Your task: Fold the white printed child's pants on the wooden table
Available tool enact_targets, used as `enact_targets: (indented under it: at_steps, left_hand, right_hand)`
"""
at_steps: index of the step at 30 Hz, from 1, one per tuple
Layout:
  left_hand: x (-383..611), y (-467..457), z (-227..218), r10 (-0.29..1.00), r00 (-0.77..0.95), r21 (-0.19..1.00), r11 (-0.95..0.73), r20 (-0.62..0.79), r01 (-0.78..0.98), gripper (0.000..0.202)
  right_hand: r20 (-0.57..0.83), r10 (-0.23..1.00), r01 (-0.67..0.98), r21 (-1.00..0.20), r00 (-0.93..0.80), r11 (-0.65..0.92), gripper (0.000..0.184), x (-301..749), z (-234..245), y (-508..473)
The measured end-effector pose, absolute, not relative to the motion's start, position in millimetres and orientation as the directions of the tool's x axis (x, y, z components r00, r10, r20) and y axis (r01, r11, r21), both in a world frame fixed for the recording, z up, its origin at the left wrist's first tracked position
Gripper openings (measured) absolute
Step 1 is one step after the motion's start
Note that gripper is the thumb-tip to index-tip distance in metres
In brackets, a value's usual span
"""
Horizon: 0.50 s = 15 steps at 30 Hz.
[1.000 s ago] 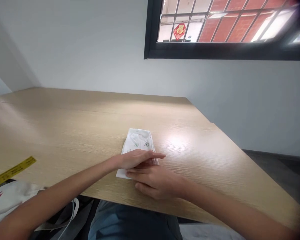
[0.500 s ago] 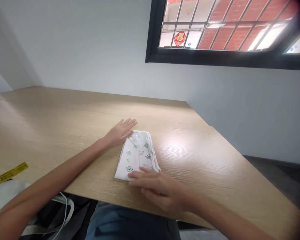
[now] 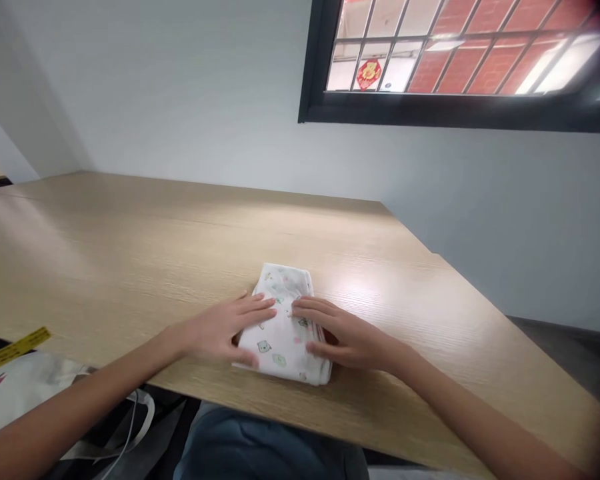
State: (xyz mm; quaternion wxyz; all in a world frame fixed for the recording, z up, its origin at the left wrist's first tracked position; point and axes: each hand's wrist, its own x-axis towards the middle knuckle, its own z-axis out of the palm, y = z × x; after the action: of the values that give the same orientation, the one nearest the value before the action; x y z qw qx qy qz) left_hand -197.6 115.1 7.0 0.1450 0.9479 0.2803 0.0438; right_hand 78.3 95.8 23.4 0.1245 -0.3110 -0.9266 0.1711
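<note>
A folded white cloth (image 3: 285, 360), printed with small green animal faces and pink bits, lies flat on the wooden table near its front edge. Over its left side rests my left hand (image 3: 230, 327), fingers stretched and thumb apart near the lower left corner. From the right, my right hand (image 3: 337, 330) lays its extended fingers over the cloth's right side, with the thumb lower down by the layered edge. Neither hand is closed around the cloth. Whether it is a garment or a plain cloth I cannot tell.
The light wood table (image 3: 145, 233) runs back to a grey wall (image 3: 190, 87). A dark-framed window (image 3: 430, 110) is at upper right. A white bag (image 3: 25, 383) and a yellow strip (image 3: 15, 350) are at lower left, below the table's front edge.
My left hand has come down from the cloth's top corner to its left side. My right hand has moved up from the bottom edge to the right side. The cloth sits slightly nearer me.
</note>
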Motion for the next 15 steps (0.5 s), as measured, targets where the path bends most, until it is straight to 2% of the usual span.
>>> enact_targets:
  at_steps: [2, 3, 4, 6, 8, 10, 13, 15]
  left_hand:
    - [-200, 99, 6, 0.519, 0.854, 0.340, -0.800, -0.023, 0.495, 0.107]
    - [-200, 91, 5, 0.499, 0.867, 0.353, -0.807, -0.019, 0.472, 0.115]
    - [-200, 84, 4, 0.485, 0.875, 0.361, -0.813, -0.014, 0.456, 0.118]
    - [-199, 71, 2, 0.486, 0.874, 0.363, -0.814, -0.001, 0.453, 0.116]
    - [-197, 62, 2, 0.522, 0.853, 0.356, -0.801, 0.020, 0.482, 0.105]
    - [-195, 58, 2, 0.560, 0.828, 0.359, -0.781, 0.040, 0.511, 0.079]
    - [-191, 59, 5, 0.631, 0.770, 0.447, -0.719, 0.097, 0.533, 0.032]
    - [-187, 65, 8, 0.734, 0.664, 0.570, -0.610, 0.144, 0.551, 0.023]
  right_hand:
    - [0.027, 0.599, 0.536, -0.413, -0.801, 0.736, 0.082, 82, 24, 84]
    - [0.000, 0.589, 0.535, -0.416, -0.808, 0.735, 0.098, 84, 23, 79]
    - [-0.015, 0.580, 0.532, -0.416, -0.815, 0.738, 0.109, 85, 21, 73]
    - [-0.025, 0.572, 0.532, -0.403, -0.820, 0.745, 0.117, 86, 15, 62]
    - [0.011, 0.579, 0.532, -0.379, -0.816, 0.757, 0.114, 86, 10, 51]
    - [0.088, 0.580, 0.517, -0.358, -0.810, 0.777, 0.104, 84, 9, 43]
    - [0.212, 0.595, 0.486, -0.401, -0.776, 0.777, 0.073, 79, 13, 38]
    - [0.213, 0.687, 0.519, -0.514, -0.695, 0.683, 0.049, 76, 19, 40]
